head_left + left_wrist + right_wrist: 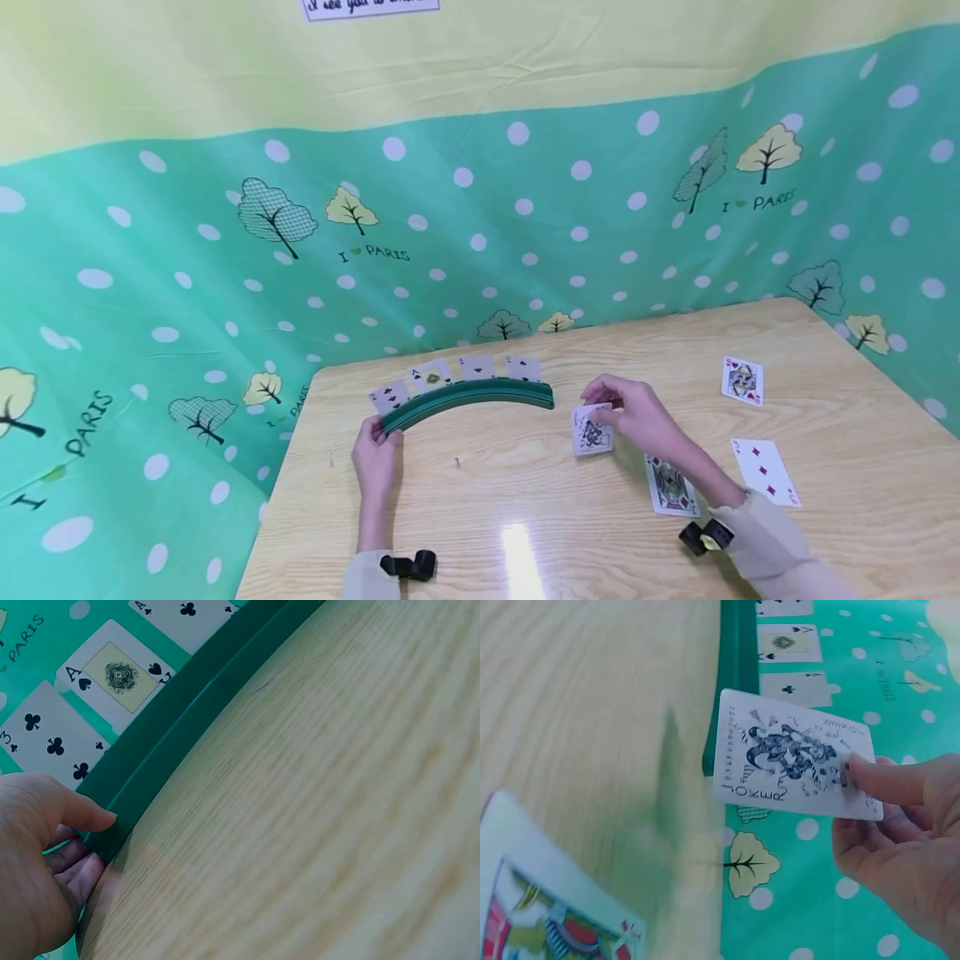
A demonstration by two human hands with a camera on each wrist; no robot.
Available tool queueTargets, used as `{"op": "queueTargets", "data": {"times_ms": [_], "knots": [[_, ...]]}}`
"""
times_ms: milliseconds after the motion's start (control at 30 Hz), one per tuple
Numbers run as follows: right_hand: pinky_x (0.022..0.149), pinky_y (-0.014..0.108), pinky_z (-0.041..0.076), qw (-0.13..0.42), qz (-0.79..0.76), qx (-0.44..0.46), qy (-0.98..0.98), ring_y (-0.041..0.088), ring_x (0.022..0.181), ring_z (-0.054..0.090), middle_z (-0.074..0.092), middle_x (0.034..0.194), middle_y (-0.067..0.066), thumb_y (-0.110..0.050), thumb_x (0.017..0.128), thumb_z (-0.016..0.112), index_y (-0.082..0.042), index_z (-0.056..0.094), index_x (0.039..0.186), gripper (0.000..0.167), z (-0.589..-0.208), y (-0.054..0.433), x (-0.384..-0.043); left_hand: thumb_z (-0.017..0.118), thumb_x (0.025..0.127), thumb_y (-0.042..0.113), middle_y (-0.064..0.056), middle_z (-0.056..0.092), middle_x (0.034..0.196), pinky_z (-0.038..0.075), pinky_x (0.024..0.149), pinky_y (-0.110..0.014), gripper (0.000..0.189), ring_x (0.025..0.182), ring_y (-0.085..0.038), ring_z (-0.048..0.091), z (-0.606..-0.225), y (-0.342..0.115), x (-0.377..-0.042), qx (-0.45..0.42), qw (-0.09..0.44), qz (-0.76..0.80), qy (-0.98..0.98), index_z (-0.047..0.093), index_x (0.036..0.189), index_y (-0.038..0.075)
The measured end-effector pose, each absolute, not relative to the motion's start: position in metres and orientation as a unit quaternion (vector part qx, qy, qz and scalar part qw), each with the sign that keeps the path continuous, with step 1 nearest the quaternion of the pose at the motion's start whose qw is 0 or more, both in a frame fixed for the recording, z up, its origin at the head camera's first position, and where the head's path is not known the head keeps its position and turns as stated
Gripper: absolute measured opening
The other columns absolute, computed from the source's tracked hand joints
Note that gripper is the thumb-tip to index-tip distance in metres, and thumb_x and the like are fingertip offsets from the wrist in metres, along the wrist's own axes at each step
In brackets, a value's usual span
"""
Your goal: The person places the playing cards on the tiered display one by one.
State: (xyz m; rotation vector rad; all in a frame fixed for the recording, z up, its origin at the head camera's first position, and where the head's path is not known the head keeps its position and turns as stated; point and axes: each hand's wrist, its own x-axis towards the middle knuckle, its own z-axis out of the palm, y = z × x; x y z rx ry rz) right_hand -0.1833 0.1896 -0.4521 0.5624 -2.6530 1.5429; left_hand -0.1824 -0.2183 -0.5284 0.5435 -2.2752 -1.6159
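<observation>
My left hand [373,458] grips the left end of a curved green card holder [474,390], its thumb on the near face in the left wrist view. Several playing cards stand in the holder: a three of clubs [54,739], an ace of spades [116,675], an ace of clubs [184,619] and one more card [523,368] at the right end. To the right of the holder, my right hand [641,414] pinches a joker card [791,754] by one edge between thumb and fingers. The joker's printed face shows in both the head and right wrist views.
On the right side of the wooden table [480,500] lie a face card [670,486] under my right forearm, a three of diamonds [772,477] and another face card [742,381] farther back. A green and yellow patterned curtain [420,275] hangs behind the table.
</observation>
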Motion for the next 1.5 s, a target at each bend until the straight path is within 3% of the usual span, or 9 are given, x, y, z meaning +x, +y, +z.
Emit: {"op": "queueTargets", "data": {"times_ms": [233,333,467,567,733,933,1133,1367,1500], "knots": [[0.082,0.025,0.060,0.027,0.523,0.179,-0.833,0.026,0.097,0.064,0.068,0.107,0.010,0.013,0.090,0.067,-0.001,0.075,0.112,0.027,-0.449,0.182,-0.187,0.060,0.097,-0.003,-0.032,0.058,0.133,0.053,0.106,-0.041,0.043,0.127,-0.043,0.057,-0.529,-0.217,-0.182,0.187,0.149,-0.563,-0.791,0.052,0.138,-0.011],[0.086,0.027,0.061,0.033,0.536,0.176,-0.825,0.031,0.103,0.065,0.067,0.112,0.014,0.016,0.089,0.067,0.002,0.074,0.117,0.032,-0.448,0.178,-0.189,0.061,0.096,-0.003,-0.032,0.058,0.133,0.053,0.106,-0.041,0.043,0.127,-0.042,0.058,-0.529,-0.217,-0.183,0.188,0.149,-0.563,-0.790,0.052,0.138,-0.011],[0.092,0.028,0.060,0.027,0.554,0.155,-0.818,0.036,0.110,0.067,0.068,0.117,0.019,0.014,0.087,0.071,0.005,0.069,0.125,0.039,-0.443,0.173,-0.192,0.061,0.096,-0.004,-0.032,0.058,0.132,0.054,0.106,-0.039,0.044,0.126,-0.043,0.058,-0.530,-0.216,-0.183,0.189,0.149,-0.568,-0.787,0.052,0.138,-0.010],[0.088,0.024,0.059,0.023,0.560,0.134,-0.817,0.034,0.106,0.069,0.069,0.112,0.017,0.010,0.086,0.075,0.005,0.068,0.126,0.042,-0.440,0.170,-0.192,0.061,0.095,-0.004,-0.032,0.058,0.132,0.054,0.105,-0.037,0.044,0.125,-0.042,0.058,-0.530,-0.215,-0.183,0.188,0.148,-0.571,-0.785,0.053,0.138,-0.010],[0.083,0.022,0.058,0.027,0.559,0.118,-0.821,0.031,0.100,0.071,0.071,0.103,0.012,0.003,0.086,0.079,0.003,0.071,0.117,0.032,-0.436,0.164,-0.192,0.061,0.095,-0.004,-0.031,0.059,0.132,0.055,0.101,-0.030,0.043,0.125,-0.042,0.058,-0.530,-0.215,-0.183,0.188,0.149,-0.572,-0.785,0.054,0.136,-0.010],[0.079,0.027,0.062,0.013,0.588,0.114,-0.801,0.030,0.097,0.073,0.072,0.105,0.016,0.001,0.090,0.076,0.002,0.071,0.107,0.017,-0.435,0.156,-0.197,0.060,0.095,-0.003,-0.031,0.059,0.131,0.055,0.099,-0.026,0.042,0.124,-0.041,0.059,-0.528,-0.216,-0.182,0.187,0.151,-0.575,-0.782,0.054,0.136,-0.010],[0.075,0.030,0.064,0.022,0.617,0.115,-0.778,0.027,0.090,0.071,0.071,0.106,0.019,0.001,0.094,0.072,0.004,0.071,0.111,0.017,-0.437,0.151,-0.203,0.060,0.095,-0.003,-0.031,0.058,0.132,0.053,0.106,-0.039,0.043,0.125,-0.042,0.058,-0.528,-0.216,-0.181,0.189,0.150,-0.576,-0.781,0.053,0.138,-0.010],[0.084,0.023,0.061,0.044,0.627,0.138,-0.766,0.030,0.097,0.071,0.072,0.110,0.022,0.007,0.094,0.068,0.007,0.071,0.120,0.026,-0.436,0.142,-0.209,0.060,0.096,-0.002,-0.031,0.059,0.132,0.054,0.103,-0.032,0.043,0.126,-0.041,0.058,-0.527,-0.217,-0.181,0.188,0.149,-0.574,-0.783,0.053,0.138,-0.010],[0.082,0.021,0.060,0.047,0.635,0.125,-0.761,0.029,0.095,0.070,0.071,0.106,0.021,0.007,0.093,0.069,0.007,0.070,0.120,0.027,-0.432,0.138,-0.210,0.060,0.096,-0.002,-0.031,0.058,0.132,0.053,0.105,-0.038,0.044,0.126,-0.042,0.058,-0.527,-0.217,-0.182,0.188,0.150,-0.569,-0.786,0.053,0.138,-0.010]]}}
